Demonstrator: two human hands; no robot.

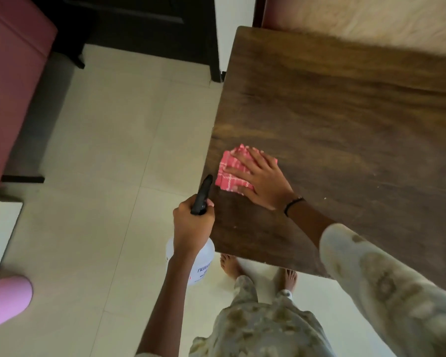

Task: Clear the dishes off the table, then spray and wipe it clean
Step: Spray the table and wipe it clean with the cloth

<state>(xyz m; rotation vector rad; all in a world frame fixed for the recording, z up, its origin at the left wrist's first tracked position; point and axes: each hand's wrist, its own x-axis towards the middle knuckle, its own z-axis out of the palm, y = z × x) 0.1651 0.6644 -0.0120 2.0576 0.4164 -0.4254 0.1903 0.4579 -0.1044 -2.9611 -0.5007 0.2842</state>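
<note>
A dark wooden table [345,119] fills the right side of the head view, with no dishes on the part I see. My right hand [260,176] lies flat with straight fingers on a folded pink checked cloth [228,173], pressing it onto the table near the left edge. My left hand [192,224] grips the black trigger head of a clear spray bottle [202,264], held just off the table's near left corner, nozzle pointing up toward the cloth.
Pale floor tiles [113,176] spread to the left of the table. A maroon seat [13,86] stands at the far left, a dark door frame [214,47] at the table's far corner, and a pink object [5,300] at bottom left. My bare feet [258,269] stand by the near edge.
</note>
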